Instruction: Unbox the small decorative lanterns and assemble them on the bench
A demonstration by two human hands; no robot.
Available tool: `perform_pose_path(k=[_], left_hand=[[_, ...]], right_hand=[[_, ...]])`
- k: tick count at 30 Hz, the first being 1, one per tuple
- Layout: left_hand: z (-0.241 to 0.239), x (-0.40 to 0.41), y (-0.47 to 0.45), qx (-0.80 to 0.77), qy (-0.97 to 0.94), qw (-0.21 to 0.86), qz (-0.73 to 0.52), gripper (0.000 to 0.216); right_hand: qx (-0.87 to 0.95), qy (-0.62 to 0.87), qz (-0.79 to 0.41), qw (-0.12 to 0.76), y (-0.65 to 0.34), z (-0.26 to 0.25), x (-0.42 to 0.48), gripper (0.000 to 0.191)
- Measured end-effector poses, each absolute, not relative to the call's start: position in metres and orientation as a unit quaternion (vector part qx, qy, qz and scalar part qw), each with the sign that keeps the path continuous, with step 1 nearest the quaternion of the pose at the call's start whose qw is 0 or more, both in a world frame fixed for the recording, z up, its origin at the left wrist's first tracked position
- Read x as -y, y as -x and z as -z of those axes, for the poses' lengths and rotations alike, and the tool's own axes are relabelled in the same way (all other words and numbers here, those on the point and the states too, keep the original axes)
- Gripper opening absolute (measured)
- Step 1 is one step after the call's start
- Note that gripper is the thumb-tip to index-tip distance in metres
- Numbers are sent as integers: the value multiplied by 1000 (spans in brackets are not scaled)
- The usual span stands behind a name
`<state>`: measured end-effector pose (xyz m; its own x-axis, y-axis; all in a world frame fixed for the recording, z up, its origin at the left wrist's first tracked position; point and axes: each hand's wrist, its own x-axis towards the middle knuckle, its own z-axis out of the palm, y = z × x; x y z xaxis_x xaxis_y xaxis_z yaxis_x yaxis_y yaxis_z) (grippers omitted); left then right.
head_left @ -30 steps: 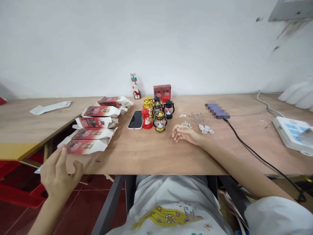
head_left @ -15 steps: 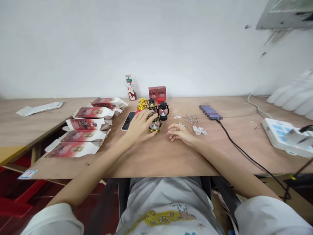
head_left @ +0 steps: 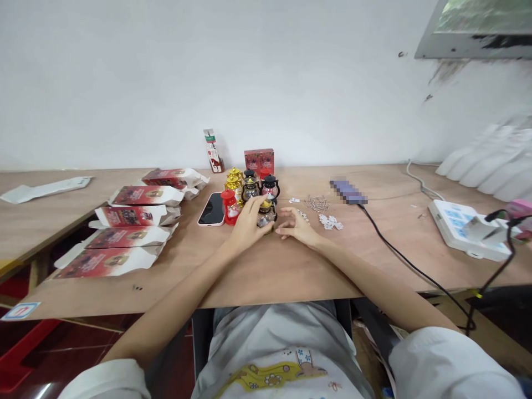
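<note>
Midway between the tabletop's [head_left: 274, 280] front and back edges, a gold-topped lantern [head_left: 266, 205] stands partly behind the left hand [head_left: 248, 223], whose grip is unclear, while the empty right hand [head_left: 301, 229] curves nearby, fingers parted.

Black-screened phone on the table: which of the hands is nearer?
Left. The left hand is right of the phone, past the front red lantern; the right hand is farther right.

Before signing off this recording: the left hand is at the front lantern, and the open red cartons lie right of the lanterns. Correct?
No: the open red cartons lie left of the lanterns, as the head view shows; the left hand is at the front lantern.
</note>
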<state>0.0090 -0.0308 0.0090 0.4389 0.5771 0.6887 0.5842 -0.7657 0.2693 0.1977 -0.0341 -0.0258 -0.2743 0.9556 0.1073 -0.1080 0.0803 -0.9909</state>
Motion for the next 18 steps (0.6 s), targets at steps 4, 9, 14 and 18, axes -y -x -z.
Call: perform_pose_path(k=[4, 9, 14, 18], left_hand=[[-5, 34, -11, 286, 859, -26, 425, 46], [-3, 38, -12, 243, 878, -37, 411, 38], [0, 39, -14, 242, 892, -50, 378, 57], [4, 36, -13, 256, 883, -8, 393, 58]], right_hand=[[614, 350, -549, 446, -198, 29, 33, 71], [682, 339, -484, 431, -197, 30, 33, 61], [733, 364, -410, 403, -199, 31, 32, 48], [725, 387, -394, 411, -199, 30, 32, 44]])
